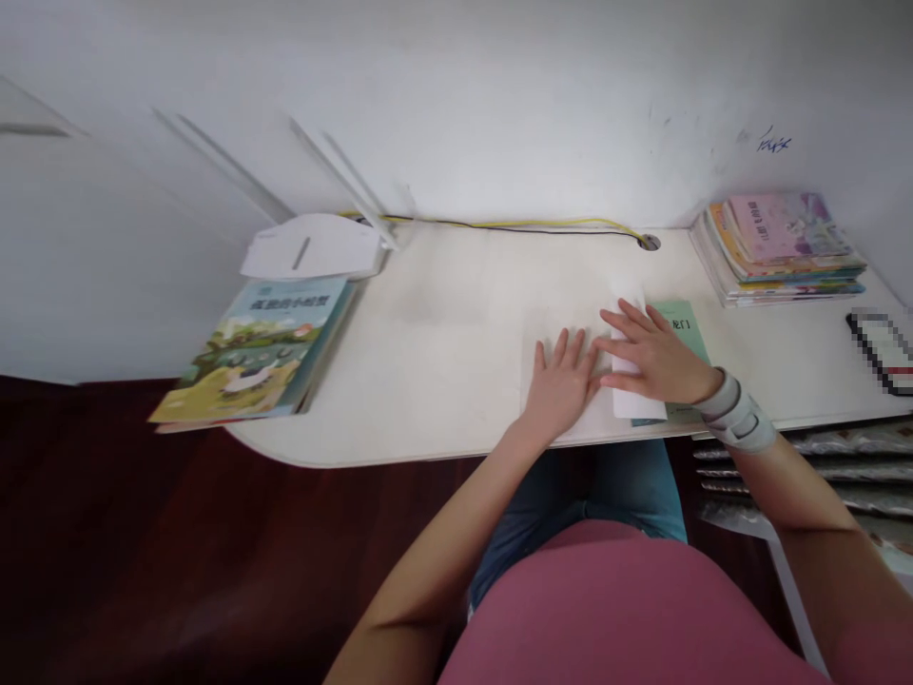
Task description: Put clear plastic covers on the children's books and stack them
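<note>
Left hand: our left hand [560, 388] lies palm down to the left of the green book [689, 328], fingers fanned out and released, over a thin pale sheet [532, 323] whose outline is too faint for us to follow.
Right hand: our right hand [652, 357] spreads loosely over the white paper [638, 407], fingers apart and not clenched; its thumb side comes close to our left hand, and we cannot tell whether the two touch.
White paper: it lies under our right fingers, covering the left part of the green book.
Green book: it lies near the front edge of the table [428, 371], partly hidden by our right hand and the paper.
Wristband: we wear a grey wristband [742, 419] on the right wrist, just to the near right of the green book.
Cables: beyond the green book, a yellow cable [571, 222] and a dark one run along the wall to a round hole [649, 244].
Book pile: a pile of books [791, 233], pink cover on top, sits to the far right of the green book.
Phone: a blurred-out phone [884, 352] lies right of the green book.
Picture book: well left of the green book, a picture book [261, 352] tops a small stack overhanging the table's edge.
Router: a white router [314, 245] with antennas stands just behind that stack.
</note>
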{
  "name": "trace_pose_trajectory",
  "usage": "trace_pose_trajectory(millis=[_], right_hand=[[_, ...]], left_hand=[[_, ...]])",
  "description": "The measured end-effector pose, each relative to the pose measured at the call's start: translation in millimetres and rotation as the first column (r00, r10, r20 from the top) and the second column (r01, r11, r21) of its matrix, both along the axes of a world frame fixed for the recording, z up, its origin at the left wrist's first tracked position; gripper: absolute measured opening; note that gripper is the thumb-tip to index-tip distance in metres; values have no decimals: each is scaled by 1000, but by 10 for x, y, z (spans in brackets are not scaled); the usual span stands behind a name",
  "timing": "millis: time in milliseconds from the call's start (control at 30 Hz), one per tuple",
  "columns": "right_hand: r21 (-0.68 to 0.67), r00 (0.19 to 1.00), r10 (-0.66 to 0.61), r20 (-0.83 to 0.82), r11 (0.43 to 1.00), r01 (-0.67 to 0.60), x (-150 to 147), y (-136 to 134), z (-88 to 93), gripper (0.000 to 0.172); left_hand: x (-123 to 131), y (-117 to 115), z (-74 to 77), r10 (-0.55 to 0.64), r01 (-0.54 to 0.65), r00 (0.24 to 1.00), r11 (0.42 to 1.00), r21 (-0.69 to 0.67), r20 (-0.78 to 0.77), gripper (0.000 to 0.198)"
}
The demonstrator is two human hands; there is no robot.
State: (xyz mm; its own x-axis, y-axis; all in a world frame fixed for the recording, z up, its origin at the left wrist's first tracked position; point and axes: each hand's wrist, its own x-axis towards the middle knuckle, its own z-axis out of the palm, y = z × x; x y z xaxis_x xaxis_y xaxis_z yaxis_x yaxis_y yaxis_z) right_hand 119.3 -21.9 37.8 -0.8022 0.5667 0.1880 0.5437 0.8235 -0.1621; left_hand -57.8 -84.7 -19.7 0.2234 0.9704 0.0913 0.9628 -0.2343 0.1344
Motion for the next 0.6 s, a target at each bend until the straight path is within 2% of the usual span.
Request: trace_pose_trajectory(millis=[100,267,600], right_hand=[[84,994,-55,95,995,47,-72,-55,-140,49],[182,988,-86,126,981,63,-238,-138,-350,42],[180,984,-149,99,975,130,-536,-231,-496,43]], left_hand=[[-167,-20,-73,100,-100,994,995,-6,38,56],[-218,-29,-137,119,-119,990,993,-5,80,58],[-186,-50,-112,121,-120,990,993,-15,71,60]])
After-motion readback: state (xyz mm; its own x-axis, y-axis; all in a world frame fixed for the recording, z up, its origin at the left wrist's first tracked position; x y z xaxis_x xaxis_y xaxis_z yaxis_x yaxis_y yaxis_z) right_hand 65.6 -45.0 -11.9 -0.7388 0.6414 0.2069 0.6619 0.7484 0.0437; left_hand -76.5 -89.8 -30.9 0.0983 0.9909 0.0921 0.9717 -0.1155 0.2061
